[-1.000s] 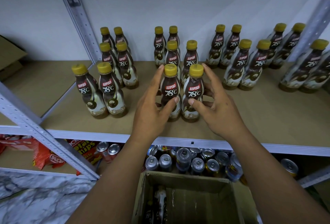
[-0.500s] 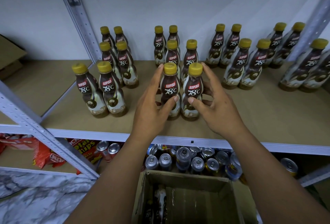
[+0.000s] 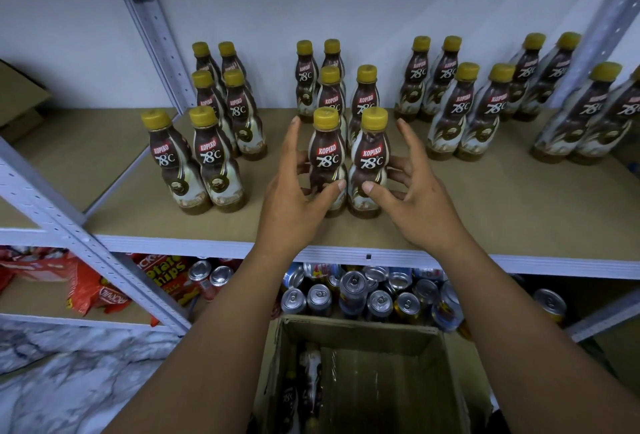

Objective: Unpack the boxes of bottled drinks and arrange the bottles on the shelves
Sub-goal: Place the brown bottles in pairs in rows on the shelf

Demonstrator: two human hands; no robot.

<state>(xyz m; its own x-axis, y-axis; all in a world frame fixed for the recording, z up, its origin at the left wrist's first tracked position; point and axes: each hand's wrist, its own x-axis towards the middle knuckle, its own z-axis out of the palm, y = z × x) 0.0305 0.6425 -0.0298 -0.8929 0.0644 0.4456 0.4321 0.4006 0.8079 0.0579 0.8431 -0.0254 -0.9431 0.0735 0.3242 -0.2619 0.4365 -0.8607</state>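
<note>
Shelf point(image 3: 485, 208) carries twenty bottles point(image 3: 446, 111) in pairs; open box point(image 3: 363, 331) below, cans point(image 3: 353, 290) and chip bags point(image 3: 166, 271) on the lower level. Left hand point(image 3: 291, 205) loosely wraps the left front bottle point(image 3: 325, 156), right hand point(image 3: 422, 201) the right front bottle point(image 3: 372, 156), covering their lower halves near the shelf's front edge. Versus half a second ago, both index fingers have splayed off the bottles.

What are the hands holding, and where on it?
The left hand grips the left front Kopiko bottle, the right hand the right front Kopiko bottle, each by its lower body, thumb in front, fingers at the side; both stand on the shelf.
</note>
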